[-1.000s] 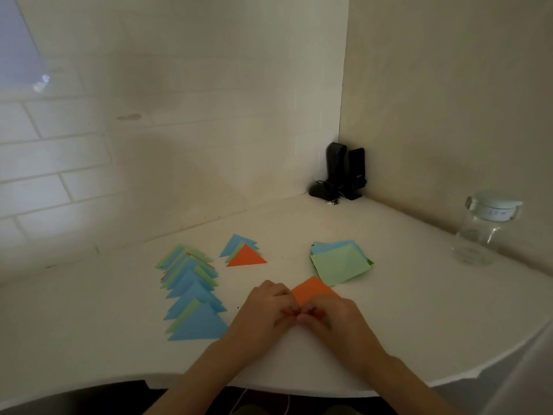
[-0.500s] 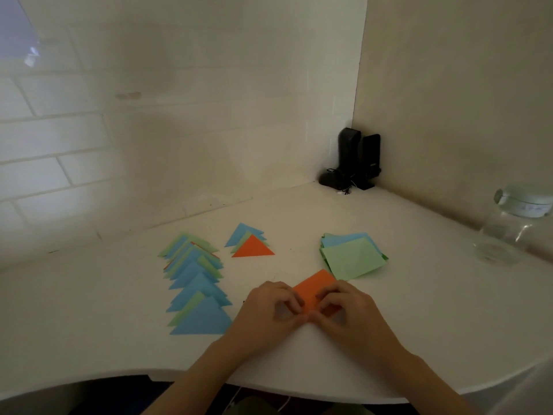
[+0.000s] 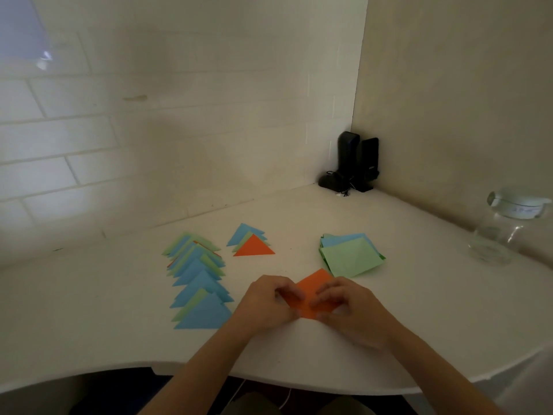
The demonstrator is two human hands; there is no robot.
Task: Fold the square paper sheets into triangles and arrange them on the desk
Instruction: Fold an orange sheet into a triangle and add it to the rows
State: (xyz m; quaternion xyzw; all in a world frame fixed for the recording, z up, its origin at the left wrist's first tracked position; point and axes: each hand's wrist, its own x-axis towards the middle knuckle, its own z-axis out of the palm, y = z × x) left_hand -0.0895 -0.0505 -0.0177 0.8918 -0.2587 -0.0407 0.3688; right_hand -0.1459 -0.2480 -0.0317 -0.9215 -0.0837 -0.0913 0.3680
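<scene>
Two hands work one orange sheet (image 3: 311, 290) near the front edge of the desk (image 3: 419, 310), the only view being the head camera. The left hand (image 3: 266, 305) has curled fingers pinching the sheet's left side; the right hand (image 3: 348, 310) pinches its right side the same way. The sheet lies between them as a diamond, its far corner pointing away toward the stack (image 3: 350, 256) of unfolded squares, which sits just beyond the right hand. That near-to-far diagonal is, I judge, what the fold turns on: corner must meet corner along it. Both hands are equally close. Finished triangles lie left: a long overlapping row (image 3: 197, 280) and a small group topped by an orange triangle (image 3: 253, 247). A glass jar (image 3: 505, 229) at far right looks empty, its lid on.
</scene>
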